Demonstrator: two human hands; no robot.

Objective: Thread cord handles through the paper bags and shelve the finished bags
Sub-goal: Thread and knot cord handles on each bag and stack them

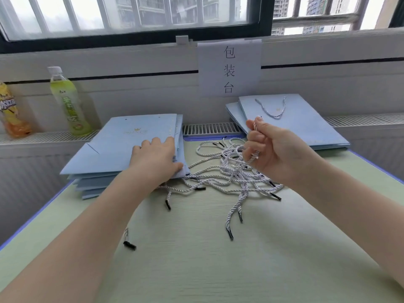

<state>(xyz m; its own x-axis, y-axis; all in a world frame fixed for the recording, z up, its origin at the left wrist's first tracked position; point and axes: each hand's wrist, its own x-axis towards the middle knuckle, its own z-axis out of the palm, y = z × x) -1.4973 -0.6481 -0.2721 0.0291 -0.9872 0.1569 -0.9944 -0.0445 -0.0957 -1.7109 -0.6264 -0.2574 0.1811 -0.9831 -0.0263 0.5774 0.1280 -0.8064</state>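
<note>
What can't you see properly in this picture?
Head view only:
- Stack of unthreaded bags: the left hand covers its near right corner, and how many bags lie below cannot be counted.
- Cord in the right hand: curled fingers hide most of it.
- Orange bottle: cut off by the left edge.
- Gold logo on the top bag: too small and faint to read.
- Cord pile: too tangled to count.

Cords (231, 171) btwn L bag stack (113, 149) & R bag stack (306, 125).
</note>
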